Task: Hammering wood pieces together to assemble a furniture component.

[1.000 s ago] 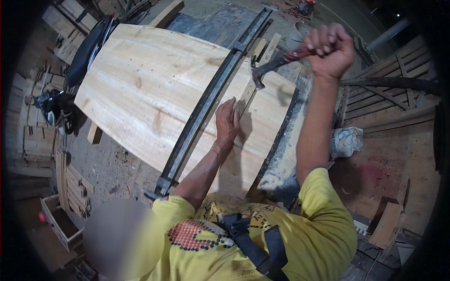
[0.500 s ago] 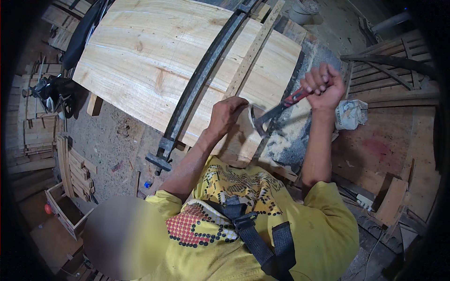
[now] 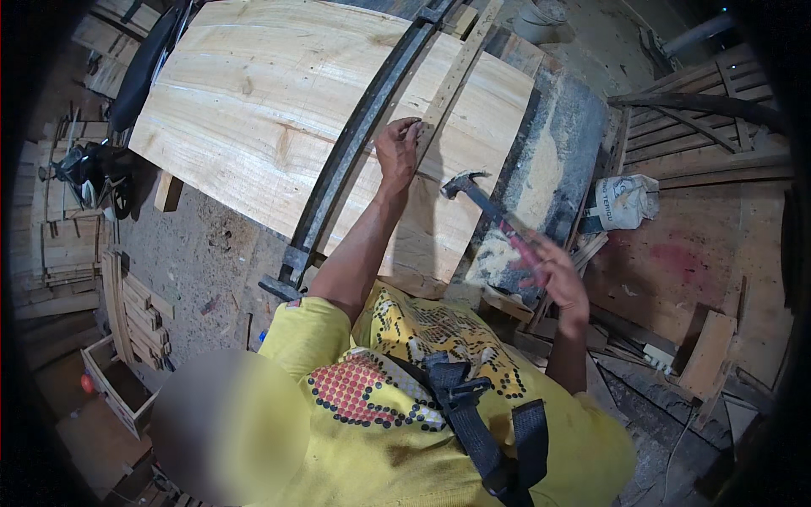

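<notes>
My left hand (image 3: 399, 154) is closed in a pinch beside a narrow wooden batten (image 3: 448, 93) that lies across a broad pale wood panel (image 3: 245, 110). Whatever its fingertips hold, if anything, is too small to make out. To the right, my right hand (image 3: 556, 272) loosely holds a claw hammer (image 3: 494, 211) by its red handle, with some fingers lifted off the grip. The hammer's head is over the panel's near right part, below the left hand. A long metal bar clamp (image 3: 365, 135) spans the panel just left of the batten.
Sawdust covers a dark board (image 3: 541, 152) right of the panel. Beyond it sits a white sack (image 3: 625, 203). A bucket (image 3: 541, 19) stands at the far end. On the left are a motorcycle (image 3: 93, 182), stacked wood strips (image 3: 135, 300) and an open wooden box (image 3: 114, 380).
My left hand has moved farther up along the batten. The right hand has come down toward me, its grip loosened, and the hammer's head has swung up and away from me.
</notes>
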`<state>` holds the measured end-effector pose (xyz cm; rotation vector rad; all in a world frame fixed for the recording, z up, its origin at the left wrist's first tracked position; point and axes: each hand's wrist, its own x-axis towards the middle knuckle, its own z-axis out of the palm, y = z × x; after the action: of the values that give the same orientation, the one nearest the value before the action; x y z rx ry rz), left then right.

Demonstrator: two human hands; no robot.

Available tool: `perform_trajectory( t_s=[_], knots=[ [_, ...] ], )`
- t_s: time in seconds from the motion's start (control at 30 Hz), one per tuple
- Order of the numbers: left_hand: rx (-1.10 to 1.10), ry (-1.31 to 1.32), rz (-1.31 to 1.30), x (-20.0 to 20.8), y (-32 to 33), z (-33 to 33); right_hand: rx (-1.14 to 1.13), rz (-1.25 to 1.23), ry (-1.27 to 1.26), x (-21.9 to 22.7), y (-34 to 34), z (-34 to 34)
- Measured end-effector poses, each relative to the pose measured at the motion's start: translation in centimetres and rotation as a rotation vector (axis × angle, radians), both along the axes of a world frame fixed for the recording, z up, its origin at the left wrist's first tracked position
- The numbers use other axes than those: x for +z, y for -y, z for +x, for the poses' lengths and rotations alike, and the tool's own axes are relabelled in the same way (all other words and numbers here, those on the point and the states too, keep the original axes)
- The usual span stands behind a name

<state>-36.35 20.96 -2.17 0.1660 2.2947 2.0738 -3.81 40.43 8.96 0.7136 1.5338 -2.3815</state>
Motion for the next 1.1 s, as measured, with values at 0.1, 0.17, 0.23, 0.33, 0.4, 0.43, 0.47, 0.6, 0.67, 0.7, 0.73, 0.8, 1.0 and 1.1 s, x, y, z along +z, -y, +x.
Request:
perform_trajectory(
  t_s=[0.1,0.17,0.23,0.33,0.4,0.43,0.47,0.6,0.67,0.7,0.73,0.8,1.0,1.1],
  knots=[
    [-0.049,-0.043,0.068,-2.2,-1.6,-0.8,0.191,0.005,0.116,-2.7,2.8,-0.9],
    [-0.043,-0.058,0.025,-1.5,-2.2,-0.4,0.097,-0.104,0.173,-3.4,5.5,-3.2],
    [-0.042,-0.069,-0.012,-1.2,-2.9,-0.1,-0.003,-0.178,0.228,-3.7,7.5,-4.7],
    [-0.003,-0.193,-0.128,-1.5,-3.2,-0.7,-0.184,-0.176,0.198,-5.0,8.4,-6.3],
    [-0.005,-0.295,-0.195,-1.9,-2.8,-0.7,-0.162,0.156,0.151,-4.1,9.2,-7.4],
    [-0.004,-0.292,-0.197,-1.9,-2.7,-0.7,-0.095,0.496,0.135,-2.6,9.4,-8.1],
    [-0.005,-0.330,-0.230,-1.6,-2.5,-0.5,-0.095,0.494,0.138,-1.7,9.3,-8.9],
    [0.001,-0.519,-0.290,-0.5,-2.0,-0.6,-0.114,1.319,-0.452,0.8,8.1,-14.3],
    [0.008,-0.551,-0.295,-0.5,-2.1,-0.5,-0.175,1.463,-0.673,0.9,7.9,-15.7],
    [0.012,-0.582,-0.303,-0.6,-2.2,-0.5,-0.115,1.499,-0.610,0.2,7.8,-16.0],
    [0.013,-0.583,-0.297,-0.7,-2.5,-0.4,-0.056,1.534,-0.546,-0.2,7.8,-16.2],
    [-0.057,-0.401,-0.374,-0.8,-2.4,-0.2,0.071,1.505,-0.361,-0.5,7.8,-16.5],
    [-0.009,-0.546,-0.368,-0.3,-1.7,-0.5,-0.073,1.289,-0.424,6.0,8.6,-17.7],
    [-0.066,-0.448,-0.339,0.7,-0.7,0.7,-0.421,1.384,-0.952,7.7,8.7,-18.2]
  ],
)
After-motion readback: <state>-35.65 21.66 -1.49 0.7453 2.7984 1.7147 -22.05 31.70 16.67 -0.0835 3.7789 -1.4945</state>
